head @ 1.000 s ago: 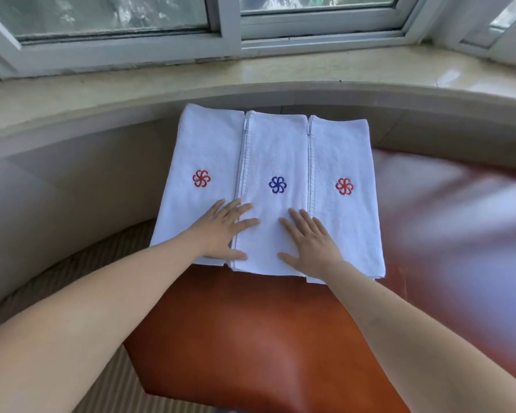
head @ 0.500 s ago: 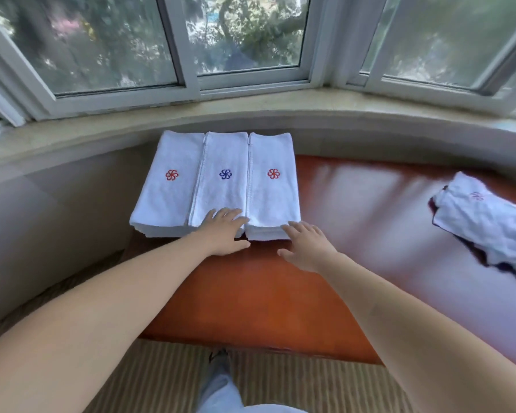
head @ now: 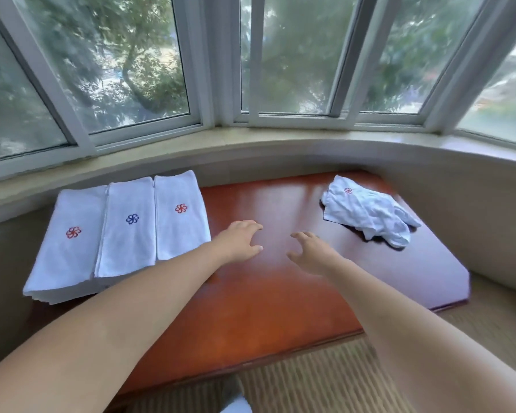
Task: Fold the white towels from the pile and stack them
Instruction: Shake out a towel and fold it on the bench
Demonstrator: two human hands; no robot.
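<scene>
Your left hand (head: 241, 240) and right hand (head: 309, 252) hang over the shiny brown wooden table (head: 280, 293), fingers loosely curled, holding nothing. The folded white towels (head: 116, 231) lie left; the crumpled white towel (head: 367, 213) lies right.

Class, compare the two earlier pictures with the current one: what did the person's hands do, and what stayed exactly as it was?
Both hands left the folded towels and moved right, over the bare wooden table, toward the crumpled towel. The left hand and right hand now hover open, holding nothing. The three folded towel stacks stayed side by side at the table's left; the crumpled towel lies untouched.
</scene>
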